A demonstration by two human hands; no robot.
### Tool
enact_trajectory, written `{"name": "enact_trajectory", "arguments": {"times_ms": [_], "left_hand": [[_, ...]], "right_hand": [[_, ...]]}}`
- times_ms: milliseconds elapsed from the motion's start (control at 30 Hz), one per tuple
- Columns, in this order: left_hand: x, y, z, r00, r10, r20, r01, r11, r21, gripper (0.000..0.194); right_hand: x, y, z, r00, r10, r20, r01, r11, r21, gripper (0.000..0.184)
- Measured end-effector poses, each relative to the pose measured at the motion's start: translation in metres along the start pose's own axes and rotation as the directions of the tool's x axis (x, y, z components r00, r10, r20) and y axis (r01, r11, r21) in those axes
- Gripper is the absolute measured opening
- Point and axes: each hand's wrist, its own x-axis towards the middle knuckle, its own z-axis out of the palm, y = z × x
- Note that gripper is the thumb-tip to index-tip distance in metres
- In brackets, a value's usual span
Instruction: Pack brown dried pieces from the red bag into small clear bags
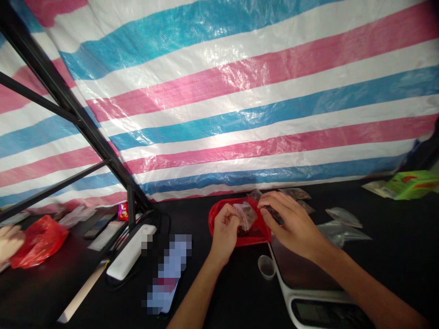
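Note:
My left hand pinches the edge of a small clear zip bag. Beneath that bag spreads a red plastic bag with some dark contents inside. My right hand hovers over the red bag's right side with fingers curved and apart; its palm side is hidden, and I see nothing held in it. Below my right forearm lies a digital scale with a dark plate. A small clear cup stands just left of the scale.
Filled clear packets lie behind my right hand, empty-looking zip bags to its right. A phone and white power strip are on the left. Beyond a black metal frame, another person's hand is by a red bag.

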Motion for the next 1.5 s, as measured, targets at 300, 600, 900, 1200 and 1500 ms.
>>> {"name": "enact_trajectory", "arguments": {"times_ms": [300, 600, 900, 1200, 1500], "left_hand": [[0.001, 0.015, -0.001, 0.987, -0.148, 0.064, 0.161, 0.926, -0.341, 0.012], [-0.004, 0.005, -0.007, 0.914, 0.382, -0.137, -0.265, 0.819, 0.510, 0.046], [-0.008, -0.022, -0.012, 0.954, 0.269, 0.134, -0.266, 0.545, 0.795, 0.062], [-0.005, -0.022, -0.014, 0.953, 0.257, 0.159, -0.280, 0.554, 0.784, 0.049], [-0.003, -0.013, -0.010, 0.967, 0.201, 0.159, -0.251, 0.626, 0.738, 0.009]], "right_hand": [[-0.005, 0.009, 0.011, 0.989, 0.051, 0.138, -0.059, 0.997, 0.054, 0.046], [-0.004, 0.009, 0.011, 0.998, 0.050, 0.035, -0.052, 0.997, 0.065, 0.032], [-0.006, 0.003, 0.017, 1.000, 0.015, 0.024, -0.016, 1.000, 0.007, 0.035], [-0.005, -0.003, 0.018, 0.996, -0.043, -0.075, 0.057, 0.978, 0.201, 0.025], [-0.006, -0.006, 0.014, 0.995, -0.099, -0.016, 0.100, 0.980, 0.174, 0.031]]}}
